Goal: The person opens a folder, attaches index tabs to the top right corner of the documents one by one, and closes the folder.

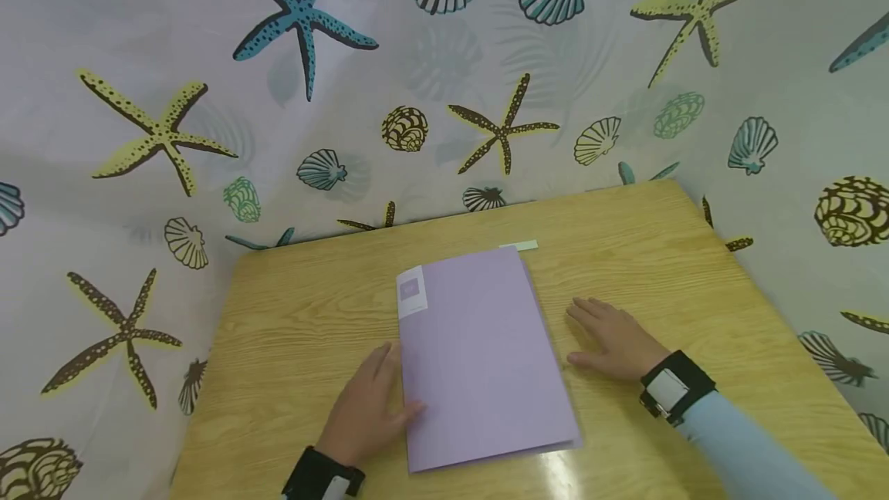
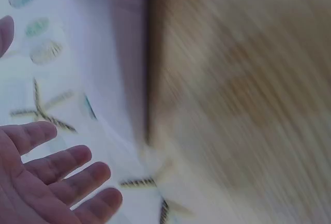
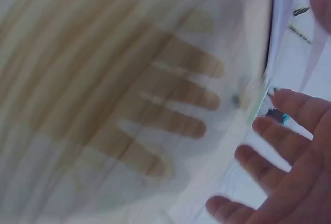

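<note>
A lilac folder (image 1: pixel 479 361) lies on the wooden table with a white label (image 1: pixel 412 292) at its upper left corner. Beside its left edge is my left hand (image 1: pixel 368 407), the thumb reaching over the folder's edge; whether it touches cannot be told. In the left wrist view the fingers of that hand (image 2: pixel 46 172) are spread and loosely straight, holding nothing. My right hand (image 1: pixel 614 342) is apart from the folder, to its right, palm down with fingers extended. The right wrist view shows this hand (image 3: pixel 295 157) with spread fingers and nothing in them.
A pale green strip (image 1: pixel 525 245) pokes out behind the folder's top edge. The wood-grain table (image 1: pixel 305 315) is glossy and reflects the right hand. White cloth (image 1: pixel 444 52) printed with starfish and shells hangs behind the table and along its sides.
</note>
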Demonstrator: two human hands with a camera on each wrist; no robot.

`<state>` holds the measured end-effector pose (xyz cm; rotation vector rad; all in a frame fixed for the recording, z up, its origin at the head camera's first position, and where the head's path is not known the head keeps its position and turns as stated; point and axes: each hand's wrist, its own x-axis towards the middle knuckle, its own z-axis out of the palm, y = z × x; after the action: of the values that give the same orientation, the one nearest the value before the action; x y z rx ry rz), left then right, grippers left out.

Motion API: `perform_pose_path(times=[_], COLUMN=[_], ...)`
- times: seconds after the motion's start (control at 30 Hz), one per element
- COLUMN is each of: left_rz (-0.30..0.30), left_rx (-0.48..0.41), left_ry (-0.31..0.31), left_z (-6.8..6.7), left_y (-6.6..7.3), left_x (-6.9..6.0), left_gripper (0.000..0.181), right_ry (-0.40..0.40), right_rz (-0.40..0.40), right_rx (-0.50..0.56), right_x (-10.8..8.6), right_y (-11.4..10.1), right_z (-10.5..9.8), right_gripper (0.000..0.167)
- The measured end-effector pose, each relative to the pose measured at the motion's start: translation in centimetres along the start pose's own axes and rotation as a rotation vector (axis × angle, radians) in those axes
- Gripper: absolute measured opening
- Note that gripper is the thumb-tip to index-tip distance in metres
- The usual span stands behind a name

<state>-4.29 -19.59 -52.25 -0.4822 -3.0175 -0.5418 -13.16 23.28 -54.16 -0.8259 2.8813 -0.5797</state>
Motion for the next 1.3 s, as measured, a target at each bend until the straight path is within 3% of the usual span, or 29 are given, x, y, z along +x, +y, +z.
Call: perform_pose_path(times=[0.17,0.3,0.47,0.8,1.3], left_rz=[0.181,0.235,0.280,0.294,0.298], left_rx=[0.007,0.041,0.041,0.069,0.052], left_ry=[0.001,-0.058,-0.137,-0.143,-0.114], left_z=[0.2,0.8,1.6,2.0,2.1], left_y=[3.8,5.6,6.8,7.0,6.6], left_x=[-0.5,-1.0,-1.4,-1.5,-1.8], left_gripper=[0.107,0.119,0.123,0.112,0.098], right_ry=[-0.013,-0.019,-0.029,-0.039,-0.052], right_rz=[-0.084,-0.100,-0.111,-0.175,-0.152], right_rx=[0.032,0.032,0.038,0.038,-0.022], right_x=[0.6,1.1,1.7,2.7,2.5], right_y=[-0.9,-1.4,-1.8,-1.9,-2.3], right_z=[0.3,0.4,0.6,1.4,1.2], right_gripper=[0.065,0.062,0.059,0.060,0.061])
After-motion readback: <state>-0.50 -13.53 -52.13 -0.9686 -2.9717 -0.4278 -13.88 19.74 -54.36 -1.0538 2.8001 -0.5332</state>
